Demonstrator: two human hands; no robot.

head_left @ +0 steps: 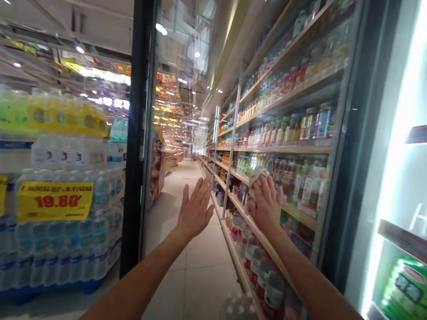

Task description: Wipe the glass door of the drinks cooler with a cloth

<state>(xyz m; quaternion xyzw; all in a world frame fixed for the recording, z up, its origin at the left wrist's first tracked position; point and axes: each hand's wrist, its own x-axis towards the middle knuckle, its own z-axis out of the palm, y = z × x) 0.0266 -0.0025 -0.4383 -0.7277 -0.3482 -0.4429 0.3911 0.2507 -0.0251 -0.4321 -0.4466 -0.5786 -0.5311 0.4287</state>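
A tall glass door (189, 101) in a dark frame stands right in front of me, and shelves of drinks show in it. My left hand (195, 206) is raised to the glass with its fingers stretched out and nothing in it. Slightly higher and to the right, my right hand (266, 203) presses a pale, patterned cloth (257, 180) against the pane. Part of the cloth sticks out beyond the fingertips, while the rest is hidden under the palm.
To the left, stacked packs of bottled water (64, 236) carry a yellow price sign (55, 200). A lit cooler with a green package (412, 303) opens on the right. Something grey with white dots (240, 318) appears low in the glass; I cannot tell what it is.
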